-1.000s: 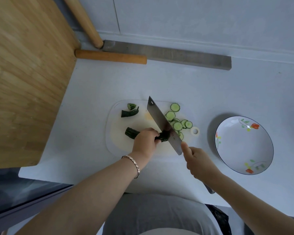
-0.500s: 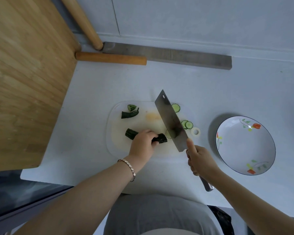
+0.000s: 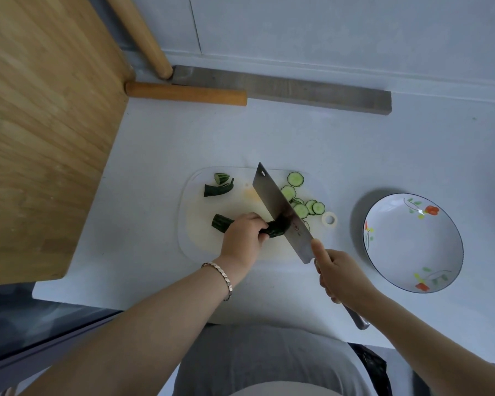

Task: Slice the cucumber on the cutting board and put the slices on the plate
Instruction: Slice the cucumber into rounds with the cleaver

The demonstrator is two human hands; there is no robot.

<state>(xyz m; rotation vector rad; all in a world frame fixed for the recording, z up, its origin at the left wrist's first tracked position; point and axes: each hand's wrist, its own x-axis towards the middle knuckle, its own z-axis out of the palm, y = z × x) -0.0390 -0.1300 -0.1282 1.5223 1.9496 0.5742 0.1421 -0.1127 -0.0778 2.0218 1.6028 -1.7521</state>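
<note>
Our right hand [image 3: 337, 275] is clamped round the knife [image 3: 280, 210] handle, one finger out along the blade, with the plate [image 3: 412, 241] right of those fingers. Left hand [image 3: 243, 235] fingers curl onto the cucumber [image 3: 273, 228] on the board [image 3: 195, 232], blade at their tips. Slices [image 3: 300, 208] lie just beyond the blade.

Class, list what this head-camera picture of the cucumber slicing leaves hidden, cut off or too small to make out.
In the head view:
The middle of the cucumber: covered by the left hand.
Some slices: behind the cleaver, so their count is unclear.
The cleaver's handle: mostly wrapped by the right hand.
The mark on the cleaver: too small to read.
The wooden surface: cut off by the left edge.
</note>
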